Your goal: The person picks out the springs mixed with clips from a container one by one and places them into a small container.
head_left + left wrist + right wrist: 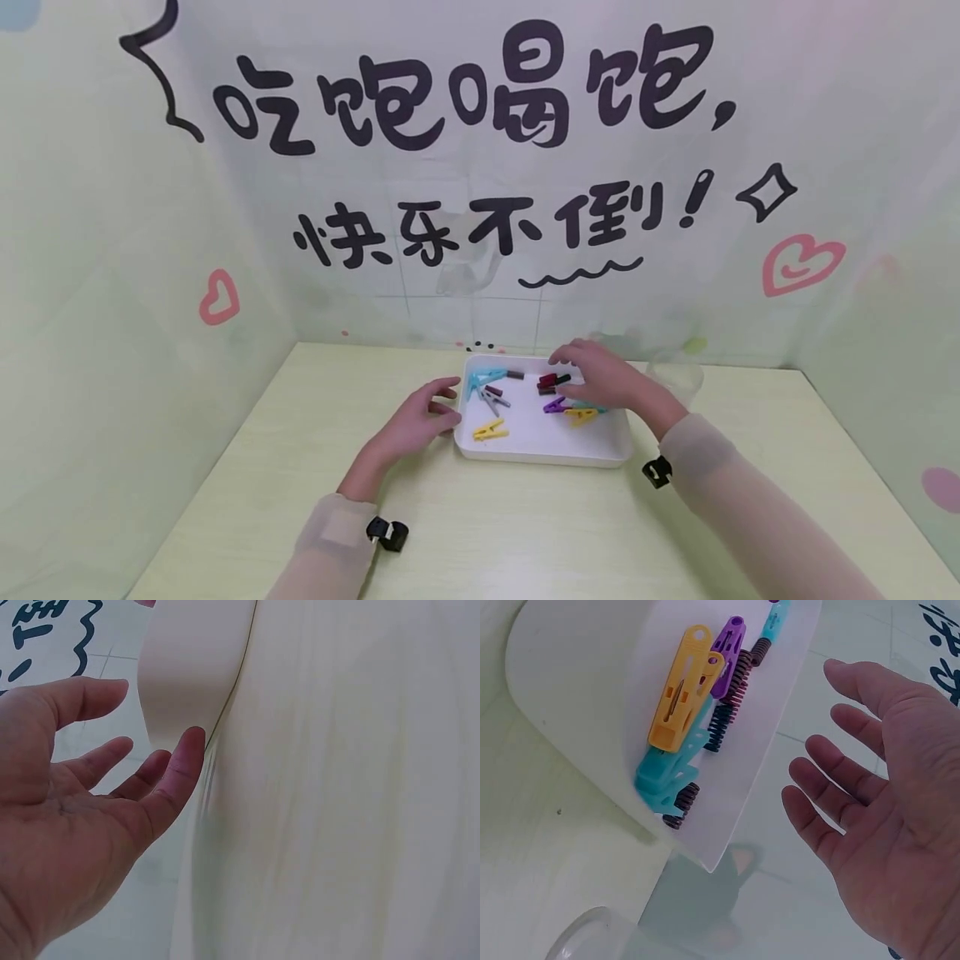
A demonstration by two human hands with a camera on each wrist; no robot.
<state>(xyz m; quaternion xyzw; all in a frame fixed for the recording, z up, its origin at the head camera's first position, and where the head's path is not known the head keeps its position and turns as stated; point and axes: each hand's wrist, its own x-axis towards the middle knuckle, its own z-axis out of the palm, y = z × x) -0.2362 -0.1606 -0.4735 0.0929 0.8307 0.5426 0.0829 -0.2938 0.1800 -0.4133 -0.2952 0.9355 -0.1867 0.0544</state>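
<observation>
A white tray (540,450) stands on the table and holds clothespins and small coil springs. My left hand (416,421) is at its left rim, fingers spread and slightly bent, with nothing in them. Above the tray's right part is my right hand (600,379), its fingers loosely bent and empty. Close to it lie a yellow clothespin (681,694), a teal clothespin (664,776), a purple clothespin (727,656) and a dark spring (681,806). On the tray's left side are a light blue clothespin (486,379), a grey clothespin (492,400) and another yellow clothespin (491,430).
Behind the right forearm stands a clear, see-through container (678,375). A printed cloth (480,175) with black lettering hangs behind the pale wooden table (510,533) and along its sides. Each sleeve has a black device (388,533) strapped at the wrist.
</observation>
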